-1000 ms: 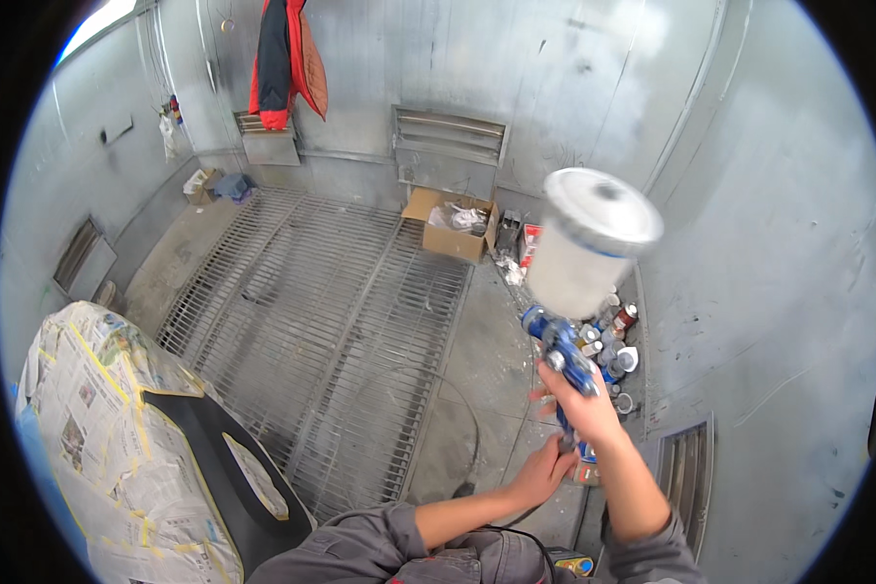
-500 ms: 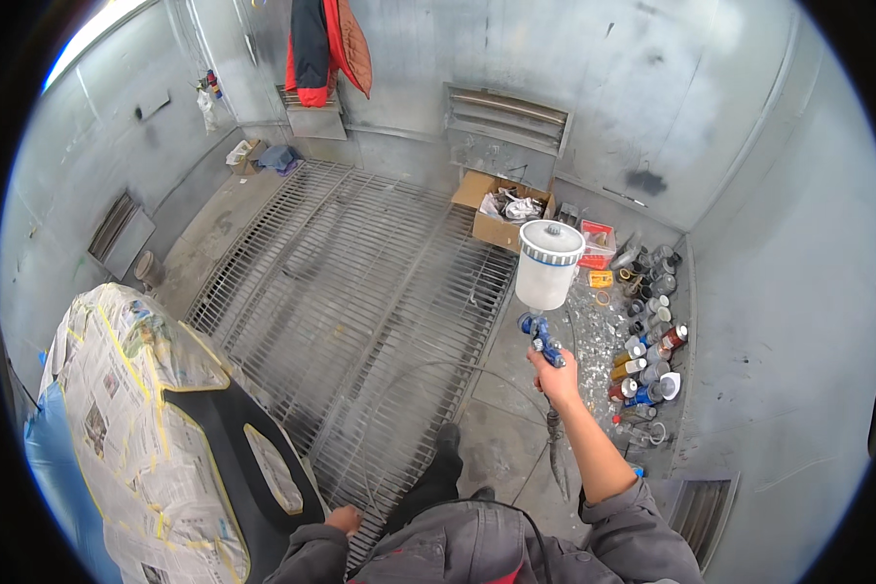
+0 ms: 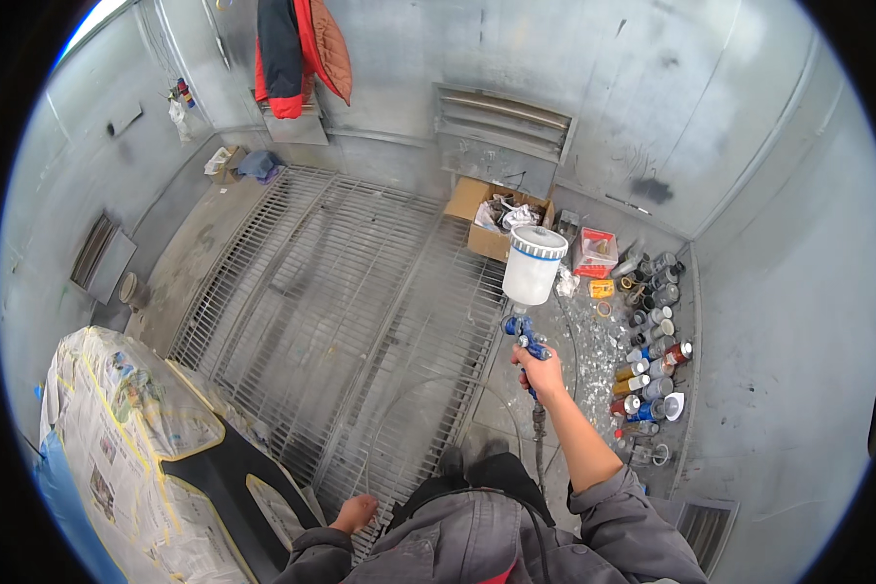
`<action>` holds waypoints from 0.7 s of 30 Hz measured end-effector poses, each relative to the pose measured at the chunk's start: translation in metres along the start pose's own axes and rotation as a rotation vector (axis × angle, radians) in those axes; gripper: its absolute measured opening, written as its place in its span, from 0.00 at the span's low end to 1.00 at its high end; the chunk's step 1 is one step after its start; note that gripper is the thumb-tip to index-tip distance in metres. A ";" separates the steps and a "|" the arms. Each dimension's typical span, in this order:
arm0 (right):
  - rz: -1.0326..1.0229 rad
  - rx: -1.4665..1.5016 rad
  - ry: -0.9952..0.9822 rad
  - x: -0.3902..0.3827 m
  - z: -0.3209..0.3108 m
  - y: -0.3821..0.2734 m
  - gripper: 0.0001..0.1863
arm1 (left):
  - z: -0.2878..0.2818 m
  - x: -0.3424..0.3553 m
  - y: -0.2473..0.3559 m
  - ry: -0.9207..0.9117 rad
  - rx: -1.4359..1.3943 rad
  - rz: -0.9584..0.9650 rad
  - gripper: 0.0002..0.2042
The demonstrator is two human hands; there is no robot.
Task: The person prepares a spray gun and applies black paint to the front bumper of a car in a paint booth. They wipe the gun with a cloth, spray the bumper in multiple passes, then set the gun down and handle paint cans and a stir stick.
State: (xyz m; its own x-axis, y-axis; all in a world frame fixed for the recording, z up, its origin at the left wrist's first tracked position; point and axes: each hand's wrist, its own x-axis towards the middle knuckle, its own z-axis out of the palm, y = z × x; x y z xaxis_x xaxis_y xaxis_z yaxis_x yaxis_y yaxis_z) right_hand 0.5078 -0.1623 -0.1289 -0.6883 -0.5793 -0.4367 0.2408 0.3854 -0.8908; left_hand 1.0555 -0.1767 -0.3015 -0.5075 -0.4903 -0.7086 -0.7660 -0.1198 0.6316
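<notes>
My right hand (image 3: pixel 540 373) is wrapped round the handle of a blue spray gun (image 3: pixel 523 336), held upright out in front of me. On top of the gun sits a white translucent paint cup (image 3: pixel 532 273) with a ribbed lid. An air hose (image 3: pixel 538 428) hangs from below the handle. My left hand (image 3: pixel 357 513) is low beside my body, its fingers curled, with nothing visible in it. Left of that hand stands a large part masked with newspaper (image 3: pixel 127 399) and yellow tape. A dark panel (image 3: pixel 226 471) on it is left uncovered.
Metal floor grating (image 3: pixel 350 273) spreads ahead. A cardboard box (image 3: pixel 487 238) of crumpled material stands by the far wall. Several bottles and cans (image 3: pixel 657 360) line the right wall, near a red-and-clear container (image 3: pixel 595 252). A red and black jacket (image 3: pixel 284 58) hangs at the back.
The spray gun and right hand have shifted slightly left and toward me. My left hand has moved a little right, away from the dark panel. The whole view has turned slightly.
</notes>
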 end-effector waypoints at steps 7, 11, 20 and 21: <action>0.031 0.042 0.032 0.058 -0.022 -0.011 0.13 | -0.029 0.077 0.030 -0.042 0.553 0.444 0.08; 0.001 -0.072 -0.046 0.083 -0.048 -0.015 0.14 | -0.010 0.129 0.133 -0.122 0.610 0.185 0.09; -0.268 -0.156 0.211 0.114 -0.170 0.040 0.27 | -0.003 0.294 0.304 -0.363 0.426 0.043 0.14; -0.273 -0.146 0.273 0.117 -0.188 0.053 0.27 | -0.001 0.321 0.330 -0.376 0.352 0.006 0.15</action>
State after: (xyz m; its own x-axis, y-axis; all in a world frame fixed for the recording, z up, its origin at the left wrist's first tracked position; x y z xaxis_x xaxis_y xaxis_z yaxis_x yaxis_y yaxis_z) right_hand 0.3112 -0.0747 -0.2032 -0.8746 -0.4700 -0.1194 -0.0624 0.3533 -0.9334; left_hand 0.6404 -0.3745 -0.3206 -0.5692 -0.1380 -0.8105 -0.8164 0.2120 0.5372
